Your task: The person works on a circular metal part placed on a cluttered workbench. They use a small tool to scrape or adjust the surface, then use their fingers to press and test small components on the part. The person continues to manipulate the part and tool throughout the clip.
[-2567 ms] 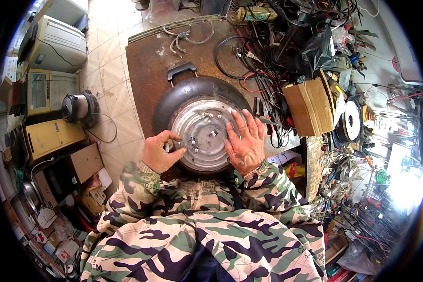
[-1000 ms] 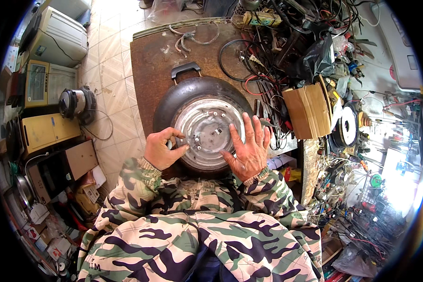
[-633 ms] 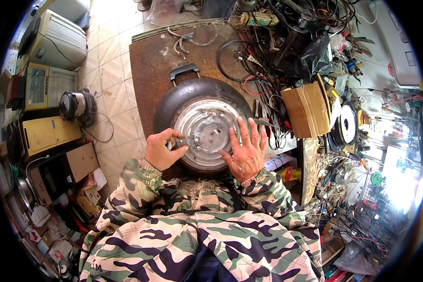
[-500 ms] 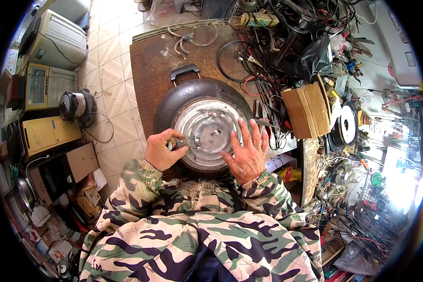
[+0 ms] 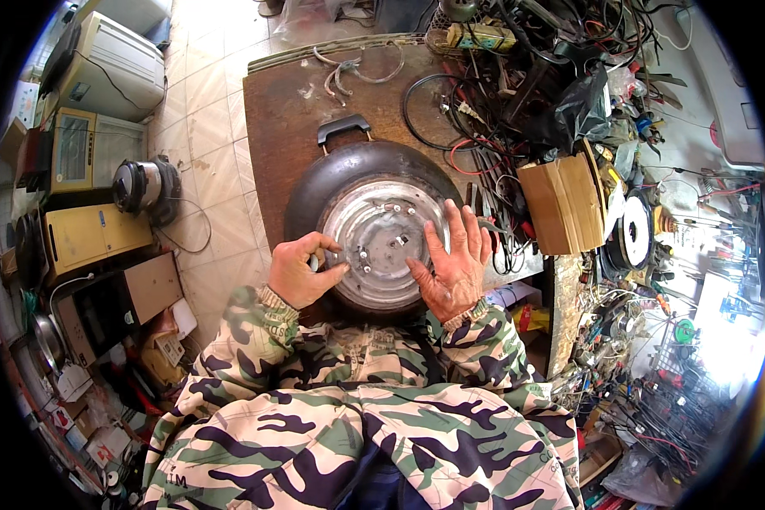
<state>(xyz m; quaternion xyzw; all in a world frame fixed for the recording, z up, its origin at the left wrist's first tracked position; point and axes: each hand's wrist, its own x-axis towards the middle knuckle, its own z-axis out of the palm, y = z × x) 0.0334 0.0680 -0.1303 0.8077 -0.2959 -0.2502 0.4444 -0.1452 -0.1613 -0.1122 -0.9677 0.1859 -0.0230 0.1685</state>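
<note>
A dark, rounded pan sits at the near side of a worn brown workbench, directly before a person in a camouflage jacket. It appears to lie bottom up, which leaves its pale, ridged metal plate and the small metal studs on it facing the wearer. A black handle juts from the far side, out of the way of both hands.

At the plate's left edge, the left hand curls its thumb and forefinger toward each other with a gap between the tips; whether a small part is pinched deeper in the fingers cannot be told. The right hand is spread and grasps nothing, its fingers over the plate's right rim, seemingly to steady the pan.

Beyond the handle lies bent metal tubing. To the right, a black cable loops beside a heap of tools and wires, and a cardboard box stands past them, near a white-faced spool. On the tiled floor at left sits a round, lidded appliance, its cord trailing nearby.
</note>
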